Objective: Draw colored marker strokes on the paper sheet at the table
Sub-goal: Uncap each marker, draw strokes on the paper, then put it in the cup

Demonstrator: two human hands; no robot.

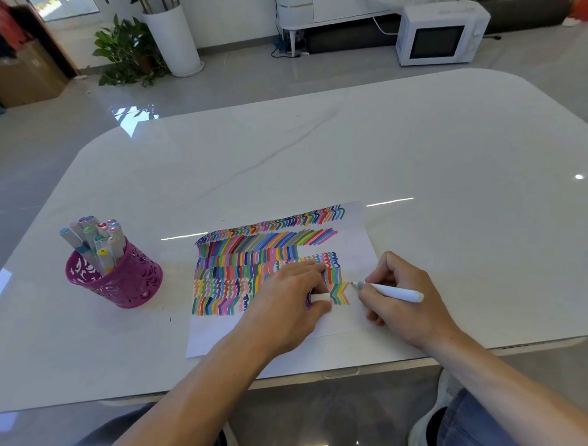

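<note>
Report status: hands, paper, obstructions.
Right hand grips marker, tip at paper sheet. Left hand pinches cap, resting on sheet. Nothing blocking; pen cup off left.

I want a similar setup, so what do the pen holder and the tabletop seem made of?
Pen holder: likely painted metal or plastic; magenta, pierced with lattice cut-outs. Tabletop: glossy white stone or stone-look slab; faint grey veins, sharp reflections.

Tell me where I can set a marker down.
Bare: glossy white table beyond the striped paper sheet, and between it and the magenta cut-out pen cup. Crowded: the sheet's right side, under left hand with white cap and right hand with white marker.
</note>
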